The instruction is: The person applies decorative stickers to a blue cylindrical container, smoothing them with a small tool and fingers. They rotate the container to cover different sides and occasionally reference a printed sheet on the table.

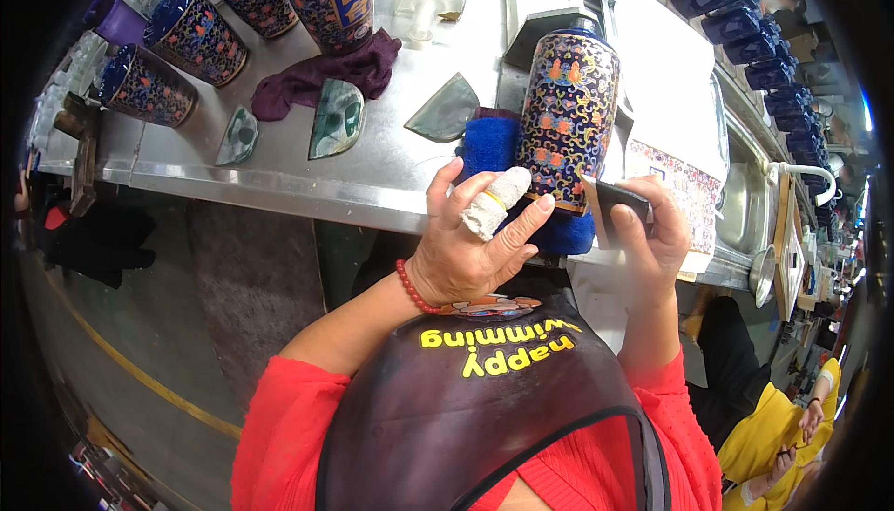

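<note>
A dark blue bottle (568, 110) with a colourful floral pattern lies on blue towelling (489, 145), its neck pointing away from me. At its near end, my left hand (480, 231) is open with the fingers spread. The thumb tip is at the bottle's lower edge; whether it presses there I cannot tell. White wrapping (498, 199) held by a yellow band covers one finger of that hand. Pinched between the thumb and fingers of my right hand (659, 227) is a flat dark scraper (619, 205), close to the bottle's lower right edge.
Several patterned bottles (196, 36) stand at the far left near a purple cloth (326, 73). Greenish flat scrapers (337, 118) lie on the metal table (279, 180). Patterned sheets (675, 180) lie at right, before a sink (740, 208). A person in yellow (773, 427) sits at lower right.
</note>
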`<state>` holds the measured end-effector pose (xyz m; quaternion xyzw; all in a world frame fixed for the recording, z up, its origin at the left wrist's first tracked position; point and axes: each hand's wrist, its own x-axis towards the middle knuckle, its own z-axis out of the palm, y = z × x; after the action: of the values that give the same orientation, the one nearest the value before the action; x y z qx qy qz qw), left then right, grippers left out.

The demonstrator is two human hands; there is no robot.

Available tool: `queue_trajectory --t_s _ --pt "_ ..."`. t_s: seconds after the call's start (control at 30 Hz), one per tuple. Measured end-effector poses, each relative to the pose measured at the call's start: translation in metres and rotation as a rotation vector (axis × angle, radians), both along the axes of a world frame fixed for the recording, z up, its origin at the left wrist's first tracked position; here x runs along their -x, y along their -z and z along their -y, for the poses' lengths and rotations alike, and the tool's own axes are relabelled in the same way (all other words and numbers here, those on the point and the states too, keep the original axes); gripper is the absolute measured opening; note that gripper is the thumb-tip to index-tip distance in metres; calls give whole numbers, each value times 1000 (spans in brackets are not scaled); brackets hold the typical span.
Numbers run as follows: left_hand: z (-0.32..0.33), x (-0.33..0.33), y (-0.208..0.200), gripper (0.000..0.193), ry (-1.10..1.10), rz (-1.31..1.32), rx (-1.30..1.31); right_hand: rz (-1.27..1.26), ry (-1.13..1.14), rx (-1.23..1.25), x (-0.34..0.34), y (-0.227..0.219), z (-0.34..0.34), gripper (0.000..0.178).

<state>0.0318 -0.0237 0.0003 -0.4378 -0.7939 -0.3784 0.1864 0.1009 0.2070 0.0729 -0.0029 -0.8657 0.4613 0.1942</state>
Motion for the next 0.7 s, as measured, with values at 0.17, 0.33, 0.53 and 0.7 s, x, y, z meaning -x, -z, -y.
queue_trajectory --t_s 0.17,0.33,0.53,0.7 --pt "2 -1 1 48 21 31 -12 -19 -2 -25 -1 1 0 21" --pt "-1 -3 5 49 20 3 -68 -28 0 -10 -1 0 1 21" --pt "2 -3 2 51 34 47 -40 -13 40 44 0 -2 9 19" --pt "-5 2 -3 53 6 2 -8 66 163 306 7 2 24 19"
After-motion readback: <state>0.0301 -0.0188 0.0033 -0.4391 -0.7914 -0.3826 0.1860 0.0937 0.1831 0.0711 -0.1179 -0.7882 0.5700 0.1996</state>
